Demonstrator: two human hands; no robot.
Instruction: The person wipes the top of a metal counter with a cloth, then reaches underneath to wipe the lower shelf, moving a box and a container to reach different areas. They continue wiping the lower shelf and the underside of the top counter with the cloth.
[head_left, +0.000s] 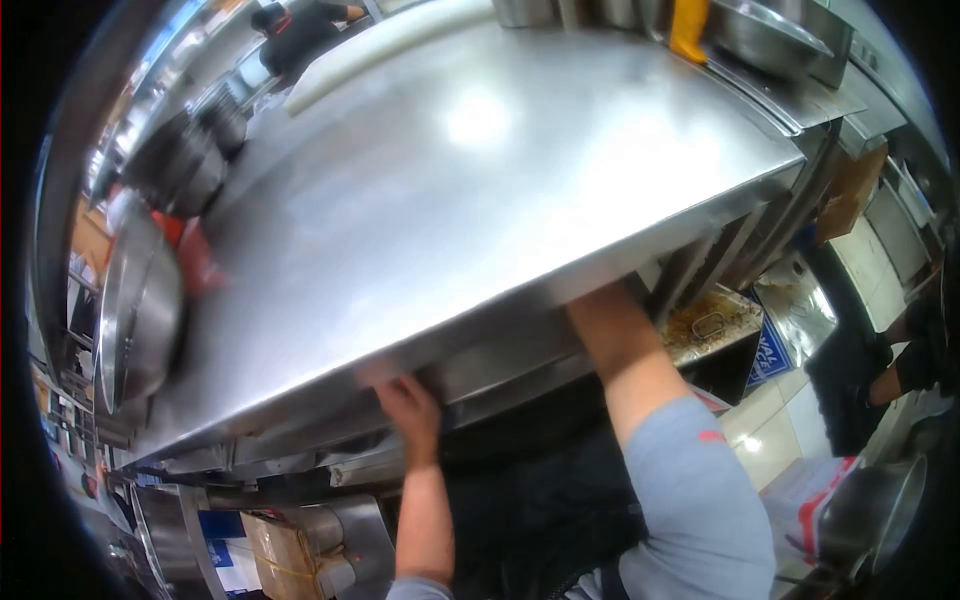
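Observation:
A steel worktable (400,220) fills the middle of the view. My left hand (408,403) is at its front edge, blurred, with the fingertips by the edge; whether it holds anything cannot be made out. My right forearm (625,350) reaches under the table's front edge, and the right hand is hidden beneath the tabletop. Below the edge, between my arms, a steel surface (500,365) shows.
Large steel bowls (140,305) stand at the table's left end, beside a red item (200,260). A yellow object (688,30) and a steel bowl (765,40) are at the back right. A person (300,40) is beyond the table; another person's arm (890,385) is at right.

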